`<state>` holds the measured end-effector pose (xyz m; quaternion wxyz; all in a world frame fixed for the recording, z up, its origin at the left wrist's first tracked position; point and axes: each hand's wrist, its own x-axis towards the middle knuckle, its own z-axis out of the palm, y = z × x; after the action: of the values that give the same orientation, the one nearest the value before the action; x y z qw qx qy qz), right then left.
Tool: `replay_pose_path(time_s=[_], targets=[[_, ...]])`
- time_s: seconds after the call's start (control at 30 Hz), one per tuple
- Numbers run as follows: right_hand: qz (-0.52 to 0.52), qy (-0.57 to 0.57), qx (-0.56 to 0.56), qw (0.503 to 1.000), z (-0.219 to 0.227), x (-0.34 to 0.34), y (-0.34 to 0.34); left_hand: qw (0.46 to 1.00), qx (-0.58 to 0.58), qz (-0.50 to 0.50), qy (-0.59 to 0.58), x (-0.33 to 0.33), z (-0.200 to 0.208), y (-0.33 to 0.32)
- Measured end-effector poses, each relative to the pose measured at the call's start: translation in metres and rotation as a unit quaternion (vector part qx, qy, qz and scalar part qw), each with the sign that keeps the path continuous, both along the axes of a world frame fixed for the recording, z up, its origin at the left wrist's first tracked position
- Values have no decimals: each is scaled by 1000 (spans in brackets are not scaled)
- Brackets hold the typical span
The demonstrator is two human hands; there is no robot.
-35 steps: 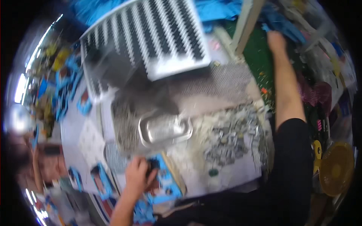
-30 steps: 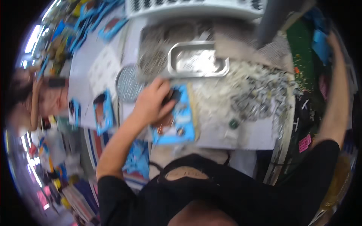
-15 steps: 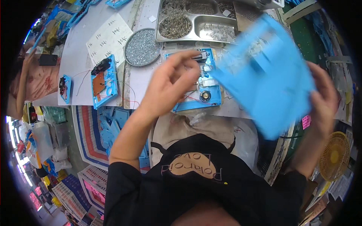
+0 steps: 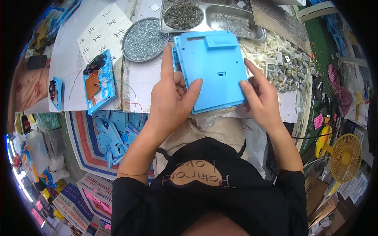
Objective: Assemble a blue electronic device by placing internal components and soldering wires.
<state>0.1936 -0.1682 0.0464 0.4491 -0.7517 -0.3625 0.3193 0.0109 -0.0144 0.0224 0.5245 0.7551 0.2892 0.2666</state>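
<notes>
A light blue plastic cover (image 4: 212,78) lies over the blue case half (image 4: 176,57) in front of me, slightly askew; the parts inside are now hidden. My left hand (image 4: 169,100) grips its left edge, thumb on top, index finger stretched along the side and the other fingers curled. My right hand (image 4: 263,100) holds the right edge between thumb and fingers. To the left, a blue case half (image 4: 112,82) with a brown circuit board and loose wires stands tilted, with a smaller-looking blue one (image 4: 56,94) beyond it.
A round tray of small screws (image 4: 143,41) and a metal compartment tray of small metal parts (image 4: 212,36) stand at the back. White and grey parts (image 4: 289,69) are heaped right. A striped bag (image 4: 80,137) with blue plastic pieces is lower left; a yellow fan (image 4: 345,157) stands right.
The blue cover has come down from the right, turning flat over the case half. My right hand moved left with it, and my left hand has taken its left edge.
</notes>
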Motion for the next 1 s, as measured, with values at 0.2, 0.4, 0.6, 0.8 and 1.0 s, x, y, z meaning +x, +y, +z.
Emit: replay_pose_path(time_s=[0.2,0.4,0.6,0.8,1.0], targets=[[45,-232,-17,972,-22,1,-4,989,123,1,81,2,0,5],[74,-127,24,989,-26,11,-2,996,84,18,35,-9,-14,1],[77,-61,17,995,-25,12,-2,998,46,25,29,-13,-16,4],[107,32,33,993,-27,12,-4,999,24,37,29,-15,-17,10],[125,-41,18,991,-26,12,-4,997,28,55,47,-19,-20,5]])
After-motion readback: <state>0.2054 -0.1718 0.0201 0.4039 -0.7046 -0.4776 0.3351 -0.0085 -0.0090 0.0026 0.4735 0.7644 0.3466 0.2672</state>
